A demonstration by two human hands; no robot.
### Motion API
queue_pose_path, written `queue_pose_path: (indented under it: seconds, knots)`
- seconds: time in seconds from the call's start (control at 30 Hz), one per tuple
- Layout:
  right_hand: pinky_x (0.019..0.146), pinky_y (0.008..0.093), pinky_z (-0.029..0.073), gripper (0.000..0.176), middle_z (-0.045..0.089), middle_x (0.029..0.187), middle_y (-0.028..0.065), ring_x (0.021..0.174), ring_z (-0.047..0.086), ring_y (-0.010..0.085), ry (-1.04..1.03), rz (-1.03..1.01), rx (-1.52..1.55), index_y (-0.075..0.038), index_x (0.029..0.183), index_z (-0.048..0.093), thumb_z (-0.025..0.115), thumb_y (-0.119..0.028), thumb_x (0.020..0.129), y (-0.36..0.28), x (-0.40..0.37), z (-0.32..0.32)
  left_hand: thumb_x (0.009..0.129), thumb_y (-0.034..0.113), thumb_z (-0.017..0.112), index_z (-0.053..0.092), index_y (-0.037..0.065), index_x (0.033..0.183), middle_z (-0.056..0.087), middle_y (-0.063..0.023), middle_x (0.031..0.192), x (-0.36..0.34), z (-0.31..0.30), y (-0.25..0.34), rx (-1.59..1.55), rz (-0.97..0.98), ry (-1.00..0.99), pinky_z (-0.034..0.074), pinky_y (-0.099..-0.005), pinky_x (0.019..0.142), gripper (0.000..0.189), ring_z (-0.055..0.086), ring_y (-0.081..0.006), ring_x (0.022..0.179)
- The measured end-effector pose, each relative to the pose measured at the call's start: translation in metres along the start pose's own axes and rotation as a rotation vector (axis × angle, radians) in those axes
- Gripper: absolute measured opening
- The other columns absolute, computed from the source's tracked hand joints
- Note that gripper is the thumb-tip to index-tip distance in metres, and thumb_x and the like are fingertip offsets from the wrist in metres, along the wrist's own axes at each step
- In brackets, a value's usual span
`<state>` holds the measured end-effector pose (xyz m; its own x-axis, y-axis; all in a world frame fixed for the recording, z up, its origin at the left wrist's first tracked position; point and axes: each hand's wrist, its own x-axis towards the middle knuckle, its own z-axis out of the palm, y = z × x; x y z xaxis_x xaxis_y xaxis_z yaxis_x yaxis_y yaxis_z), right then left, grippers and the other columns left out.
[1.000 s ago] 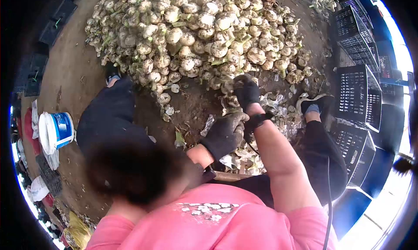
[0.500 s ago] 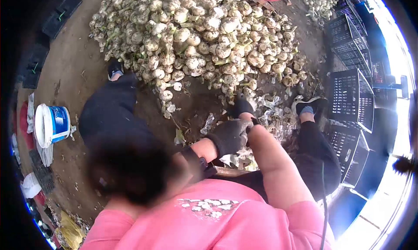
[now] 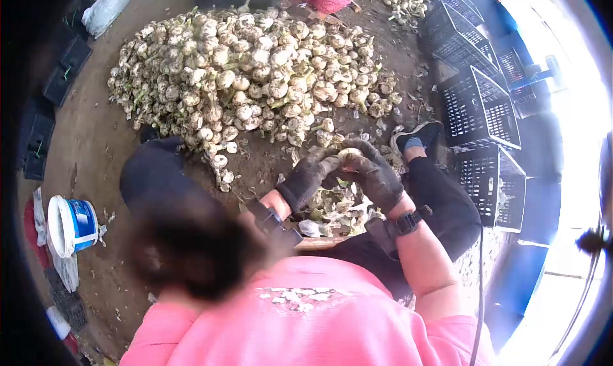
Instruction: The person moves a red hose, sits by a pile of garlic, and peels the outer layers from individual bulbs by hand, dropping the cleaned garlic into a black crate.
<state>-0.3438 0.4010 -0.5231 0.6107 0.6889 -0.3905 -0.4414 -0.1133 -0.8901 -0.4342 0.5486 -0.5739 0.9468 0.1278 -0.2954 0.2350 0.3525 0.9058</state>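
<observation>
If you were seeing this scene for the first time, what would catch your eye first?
The big heap of garlic on the dirt floor ahead of the person fills the upper view. Below it, the left hand and right hand, both in dark gloves, hold one garlic bulb above a litter of trimmings. Black crates stand at the right, a blue-and-white bucket at the left.

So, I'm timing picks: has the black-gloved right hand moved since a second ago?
Yes. The black-gloved right hand has pulled back from the heap of white garlic bulbs, toward the body.
</observation>
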Motion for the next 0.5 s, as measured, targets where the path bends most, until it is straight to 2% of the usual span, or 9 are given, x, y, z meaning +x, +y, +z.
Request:
queue_pose_path:
  seconds: [0.03,0.07,0.1,0.17,0.2,0.23,0.3,0.4,0.5]
  knots:
    - [0.079,0.0263,0.049,0.038,0.061,0.104,0.0082,0.090,0.060,0.0141,-0.005,-0.051,0.010,-0.001,0.123,0.047,0.057,-0.008,0.087,0.002,-0.009,0.000,0.092,0.017,0.053,0.054,0.003,0.118,0.061,-0.0031,0.096,-0.003,0.005,-0.001,0.076,0.113,-0.091,0.048,-0.0242,0.073,0.030,0.058,-0.0090,0.081]
    - [0.083,0.0295,0.049,0.048,0.060,0.108,0.0100,0.097,0.059,0.0181,0.036,-0.204,-0.271,-0.001,0.128,0.043,0.060,-0.009,0.084,0.010,-0.011,-0.005,0.092,0.017,0.053,0.055,0.004,0.114,0.060,-0.0014,0.092,-0.004,0.009,-0.004,0.056,0.108,-0.108,0.049,-0.0241,0.070,0.026,0.056,-0.0085,0.080]
    - [0.083,0.0295,0.049,0.048,0.060,0.108,0.0100,0.097,0.059,0.0181,0.037,-0.213,-0.266,-0.001,0.128,0.043,0.060,-0.009,0.084,0.019,-0.015,-0.007,0.092,0.017,0.053,0.055,0.004,0.114,0.060,-0.0014,0.092,-0.004,0.010,-0.008,0.065,0.111,-0.111,0.049,-0.0241,0.070,0.026,0.056,-0.0085,0.080]
    - [0.088,0.0333,0.047,0.063,0.057,0.116,0.0136,0.105,0.057,0.0232,0.241,-0.552,-0.645,-0.003,0.134,0.036,0.066,-0.010,0.079,0.024,-0.022,-0.002,0.092,0.017,0.053,0.056,0.003,0.111,0.060,-0.0014,0.093,-0.007,0.012,-0.003,0.070,0.167,0.057,0.048,-0.0236,0.069,0.024,0.056,-0.0076,0.080]
    - [0.094,0.0358,0.043,0.074,0.052,0.124,0.0181,0.113,0.053,0.0276,0.187,-0.629,-0.640,-0.005,0.138,0.032,0.068,-0.008,0.074,0.024,-0.024,0.000,0.093,0.018,0.052,0.050,0.003,0.121,0.061,-0.0006,0.099,-0.007,0.001,0.003,-0.083,0.061,-0.029,0.048,-0.0223,0.075,0.032,0.057,-0.0069,0.084]
    - [0.097,0.0380,0.041,0.078,0.044,0.132,0.0225,0.121,0.047,0.0333,0.155,-0.591,-0.642,-0.006,0.139,0.031,0.068,-0.005,0.069,0.022,-0.025,0.006,0.092,0.018,0.053,0.049,0.004,0.121,0.060,0.0009,0.099,-0.012,-0.004,0.018,-0.147,0.005,-0.098,0.046,-0.0221,0.077,0.032,0.056,-0.0060,0.085]
    - [0.098,0.0415,0.040,0.082,0.045,0.129,0.0245,0.121,0.044,0.0388,0.166,-0.835,-1.087,-0.006,0.138,0.032,0.070,-0.007,0.065,0.013,-0.027,0.015,0.092,0.018,0.054,0.050,0.004,0.119,0.059,0.0001,0.100,-0.013,0.002,0.019,-0.034,0.149,-0.048,0.045,-0.0230,0.079,0.031,0.054,-0.0061,0.088]
    - [0.096,0.0444,0.041,0.083,0.047,0.124,0.0242,0.116,0.045,0.0423,0.172,-0.797,-1.063,-0.007,0.137,0.034,0.070,-0.007,0.062,0.019,-0.024,0.022,0.091,0.013,0.053,0.050,0.005,0.117,0.058,-0.0017,0.099,-0.012,0.000,0.011,0.310,0.287,0.098,0.045,-0.0239,0.078,0.028,0.054,-0.0081,0.088]
    - [0.094,0.0441,0.042,0.080,0.047,0.123,0.0234,0.113,0.046,0.0420,0.158,-0.741,-1.018,-0.007,0.136,0.036,0.070,-0.009,0.063,0.019,-0.022,0.024,0.090,0.012,0.052,0.050,0.005,0.116,0.059,-0.0024,0.097,-0.012,-0.007,0.013,0.074,0.131,0.024,0.046,-0.0222,0.073,0.027,0.055,-0.0077,0.083]
